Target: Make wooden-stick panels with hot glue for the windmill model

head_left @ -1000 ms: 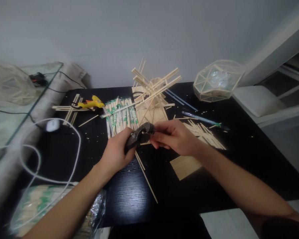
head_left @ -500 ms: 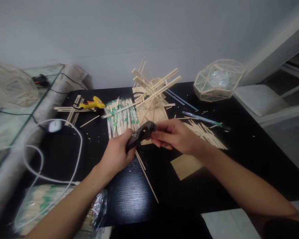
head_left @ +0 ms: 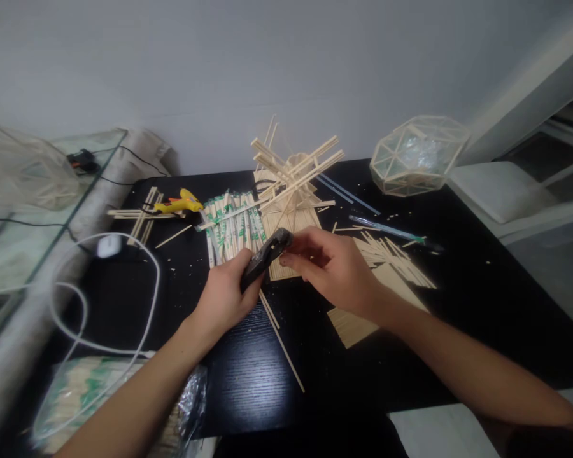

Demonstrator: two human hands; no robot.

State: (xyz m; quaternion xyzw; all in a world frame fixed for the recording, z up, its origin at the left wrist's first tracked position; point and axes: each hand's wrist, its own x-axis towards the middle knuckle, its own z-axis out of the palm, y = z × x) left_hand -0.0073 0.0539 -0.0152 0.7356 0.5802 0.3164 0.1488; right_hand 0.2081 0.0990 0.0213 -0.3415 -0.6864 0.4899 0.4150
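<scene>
My left hand (head_left: 229, 288) is wrapped round a dark pair of pliers (head_left: 263, 257), whose head points up and to the right. At that head, my right hand (head_left: 337, 264) has its fingers curled and brought together; anything between them is too small or hidden to make out. Beyond the pliers stands a model of bamboo sticks (head_left: 293, 175) with crossed blades, on a mat of flat sticks (head_left: 284, 270). Paper-wrapped chopsticks (head_left: 232, 226) lie just left of it. Thin loose sticks (head_left: 286, 355) rest on the black table (head_left: 248, 388) below my hands.
A yellow glue gun (head_left: 179, 201) sits at the back left by crossed sticks. Right of centre lie a stick panel (head_left: 353, 327), a pile of short sticks (head_left: 396, 257) and clear glue sticks (head_left: 348, 193). A faceted stick frame (head_left: 417, 156) stands back right; a white cable (head_left: 157, 280) loops at left.
My right hand has turned slightly and its fingers have drawn in closer by the pliers' head. The left hand keeps its hold on the pliers. The view has shifted a little.
</scene>
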